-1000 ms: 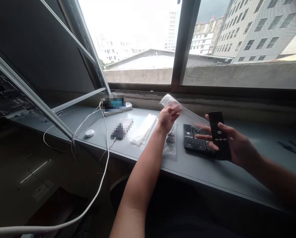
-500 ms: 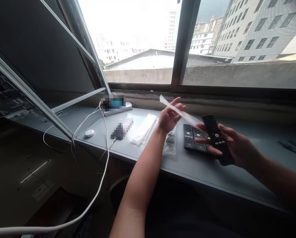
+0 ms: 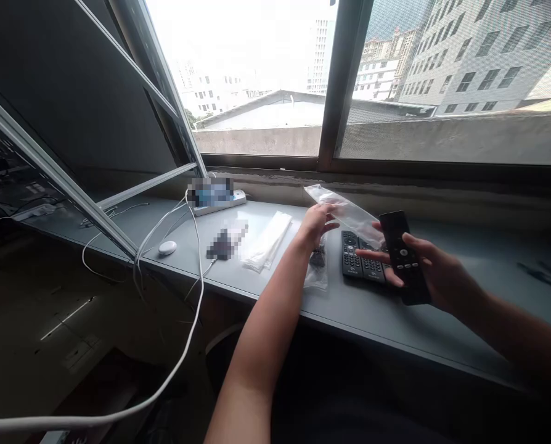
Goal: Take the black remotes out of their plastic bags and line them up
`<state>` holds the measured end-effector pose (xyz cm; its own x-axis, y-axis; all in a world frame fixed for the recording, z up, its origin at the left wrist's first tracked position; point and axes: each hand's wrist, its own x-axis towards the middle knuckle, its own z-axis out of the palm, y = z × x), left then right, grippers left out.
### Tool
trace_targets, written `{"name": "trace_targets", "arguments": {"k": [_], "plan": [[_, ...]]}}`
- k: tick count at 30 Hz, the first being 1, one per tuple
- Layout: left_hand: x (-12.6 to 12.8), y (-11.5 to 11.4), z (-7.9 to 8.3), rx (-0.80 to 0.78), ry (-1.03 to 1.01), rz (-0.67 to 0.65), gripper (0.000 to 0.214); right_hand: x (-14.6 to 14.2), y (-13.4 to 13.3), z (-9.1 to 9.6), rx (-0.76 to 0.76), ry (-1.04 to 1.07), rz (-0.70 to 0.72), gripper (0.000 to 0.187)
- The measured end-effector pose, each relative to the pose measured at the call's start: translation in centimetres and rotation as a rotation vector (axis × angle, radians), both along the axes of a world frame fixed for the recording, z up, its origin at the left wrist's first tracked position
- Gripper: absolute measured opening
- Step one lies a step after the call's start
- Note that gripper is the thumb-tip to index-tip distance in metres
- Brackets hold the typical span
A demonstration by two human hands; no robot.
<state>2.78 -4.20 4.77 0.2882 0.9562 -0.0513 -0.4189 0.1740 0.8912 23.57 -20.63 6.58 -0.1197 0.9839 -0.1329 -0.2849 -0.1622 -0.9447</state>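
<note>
- The left hand (image 3: 316,227) was pinched shut on a clear plastic bag (image 3: 344,211), thumb and fingers gripping it partway along its lower edge.
- The right hand (image 3: 435,274) was closed around a black remote (image 3: 402,256), thumb lying on its button face and fingers spread beneath it toward the left hand.
- The bag lay between the two hands, its long axis slanting from up and beyond the left hand down toward the remote's far end, which it met or just overlapped.
- The remote's long axis pointed away from the person, its far tip raised and its near end sunk in the palm. The right hand was the nearer to that meeting point.
- Both things were held above the table (image 3: 377,314), over two more remotes (image 3: 362,262) lying side by side under the right hand's fingers.
- Just below the left hand lay a small bag with dark parts (image 3: 317,268). Further out on that hand's side lay a stack of empty clear bags (image 3: 269,239).
- Hard to make out: which end of the held bag was its mouth, whether it was open, and whether the film touched the remote. The remote's near end was hidden by the palm.
</note>
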Motion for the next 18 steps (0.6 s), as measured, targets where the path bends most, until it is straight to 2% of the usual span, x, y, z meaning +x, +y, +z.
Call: {"name": "trace_targets", "arguments": {"k": [2, 4, 6, 8, 12, 14, 16, 18], "plan": [[-0.1, 0.3, 0.0, 0.001, 0.002, 0.073, 0.018, -0.3, 0.0, 0.1, 0.038, 0.003, -0.033, 0.037], [-0.5, 0.8, 0.2, 0.008, -0.014, 0.207, 0.017, -0.5, 0.1, 0.2, 0.044, 0.013, -0.056, 0.034], [-1.3, 1.3, 0.8, 0.033, -0.027, 0.341, 0.015, -0.5, 0.3, 0.2, 0.037, 0.033, -0.068, 0.035], [-2.7, 1.7, 1.6, 0.048, -0.026, 0.405, 0.018, -0.4, 0.4, 0.1, 0.030, 0.041, -0.069, 0.036], [-6.4, 2.4, 3.7, 0.124, 0.050, 0.438, 0.035, -0.1, 0.3, 0.2, 0.042, 0.026, -0.055, 0.035], [-8.7, 2.9, 4.5, 0.186, 0.185, 0.413, 0.030, 0.0, 0.2, 0.3, 0.052, 0.018, -0.055, 0.035], [-10.9, 3.5, 4.9, 0.220, 0.346, 0.357, 0.015, -0.1, 0.1, 0.4, 0.054, 0.011, -0.054, 0.035], [-12.9, 4.0, 5.1, 0.252, 0.504, 0.344, 0.013, -0.1, 0.0, 0.5, 0.049, 0.006, -0.051, 0.035]]}}
